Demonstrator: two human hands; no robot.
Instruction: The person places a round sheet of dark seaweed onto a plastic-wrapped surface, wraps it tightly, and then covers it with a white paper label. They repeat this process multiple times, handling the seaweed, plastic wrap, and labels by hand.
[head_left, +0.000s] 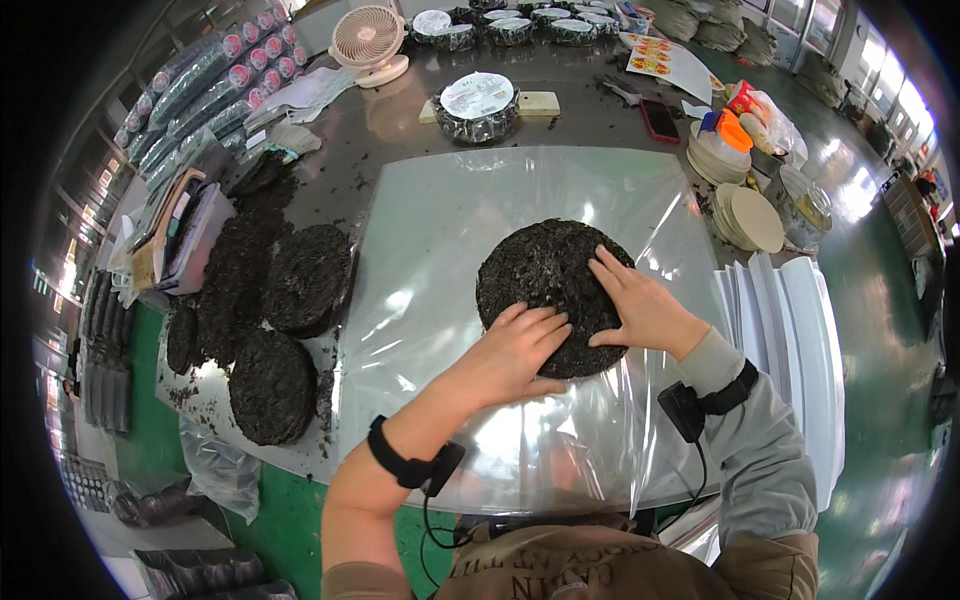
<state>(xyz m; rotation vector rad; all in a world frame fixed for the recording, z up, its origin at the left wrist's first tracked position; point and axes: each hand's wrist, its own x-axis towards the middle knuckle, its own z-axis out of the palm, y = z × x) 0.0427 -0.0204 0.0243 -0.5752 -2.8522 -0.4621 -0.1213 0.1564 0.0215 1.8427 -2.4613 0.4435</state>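
Note:
A thick, round, dark cake of pressed dried leaf-like material (536, 262) lies on a clear plastic sheet (435, 217) before me. My left hand (521, 349) rests on the cake's near left part, fingers side by side on top and thumb by the near rim. On the cake's right part, my right hand (637, 300) lies with fingers and thumb spread apart. Neither hand lifts the cake; both touch its surface. Beyond the sheet, a similar-sized round package in dark clear wrap with a white label (478, 101) sits on a pale strip (540, 103).
To the left are more dark cakes (274, 386), loose dark material (240, 277) and a plastic bin (199, 240). Paper discs (750, 217), a phone (660, 121) and a stack of white sheets (802, 360) line the right. A fan (367, 41) and several wrapped packages (574, 30) stand behind.

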